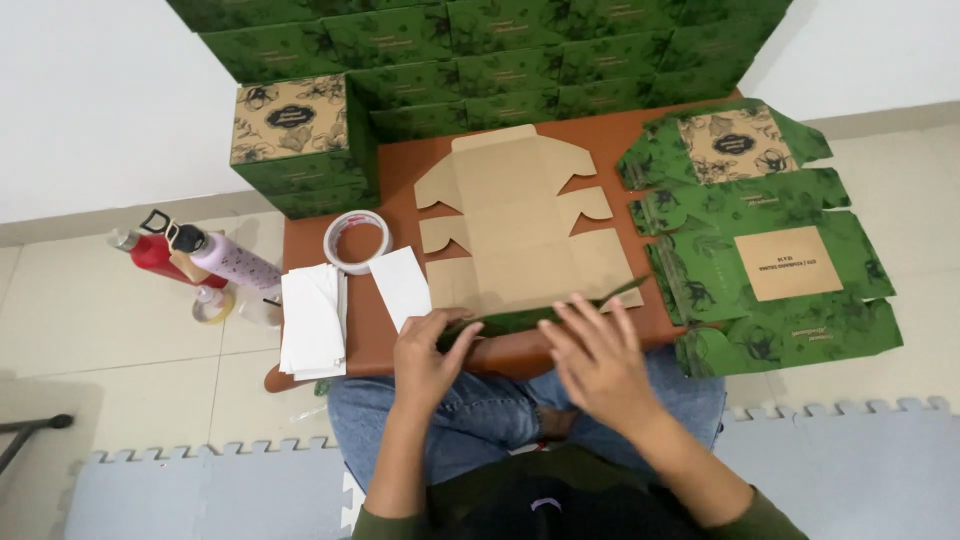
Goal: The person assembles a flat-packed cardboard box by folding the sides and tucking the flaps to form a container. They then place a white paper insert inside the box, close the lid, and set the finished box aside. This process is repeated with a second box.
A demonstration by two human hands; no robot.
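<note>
Brown cardboard, unfolded flat with its plain inner side up, covers the middle of the small reddish-brown tabletop point(400, 160): this box blank point(520, 225) has its near flap, green on the outside, bent up along the tabletop's front edge. The left hand point(432, 352) has its grip closed on that flap, thumb and fingers pinching the left part of the green edge. The right hand point(595, 355) lies with fingers spread and loosely open, fingertips touching the flap's right part just at the blank's near edge; it pinches nothing. Left of the blank lie a single white sheet point(400, 285) and, beside it, a stack of white sheets point(312, 320) at the tabletop's left edge, with a roll of tape point(356, 241) just behind them. A folded box point(298, 140), brown on top and green on the sides, stands at the back left corner, and a wall of green boxes point(500, 50) is piled behind. To the right, more flat blanks point(760, 240) lie printed side up, overlapping, partly on the floor. On the floor at the left lie a pale purple bottle point(235, 260) and a red bottle point(155, 255). The person sits cross-legged in jeans.
</note>
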